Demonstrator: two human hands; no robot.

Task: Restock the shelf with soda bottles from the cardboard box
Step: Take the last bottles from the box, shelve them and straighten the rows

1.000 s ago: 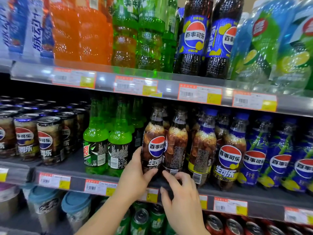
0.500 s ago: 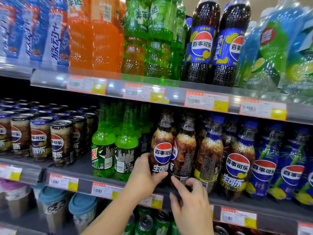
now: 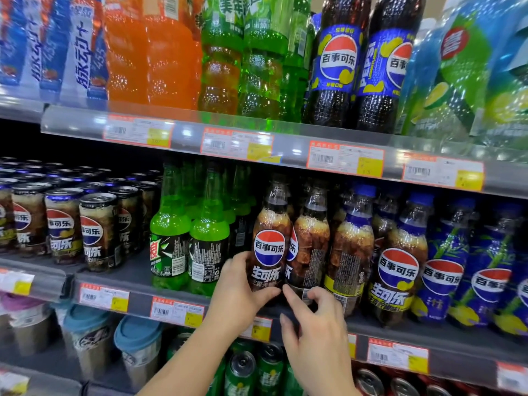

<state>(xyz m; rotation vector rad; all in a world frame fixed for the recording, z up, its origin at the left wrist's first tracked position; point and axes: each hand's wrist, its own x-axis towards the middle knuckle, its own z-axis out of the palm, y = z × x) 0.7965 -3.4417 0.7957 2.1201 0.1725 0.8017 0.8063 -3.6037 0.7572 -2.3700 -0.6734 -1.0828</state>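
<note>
In the head view, a person is standing at a drinks shelf (image 3: pixel 137 284), both hands reaching up from the bottom of the frame to its middle tier. The left hand (image 3: pixel 240 292) is wrapping round the lower part of a cola bottle (image 3: pixel 270 244) at the centre of the frame, thumb across the front under the label, fingers hidden behind it. The bottle is standing upright on the shelf's front edge, touching a second cola bottle (image 3: pixel 311 247) just to its right. The right hand (image 3: pixel 317 330) is hovering below that second bottle with fingers spread and loosely curled, forefinger tip pointing at the first bottle's base; whether it is touching is hard to tell. It is holding nothing. Left of the bottles, green bottles (image 3: pixel 188 241) are standing, and cans (image 3: pixel 65 224) are filling the left side. Big bottles (image 3: pixel 340 61) are lining the top tier.
</note>
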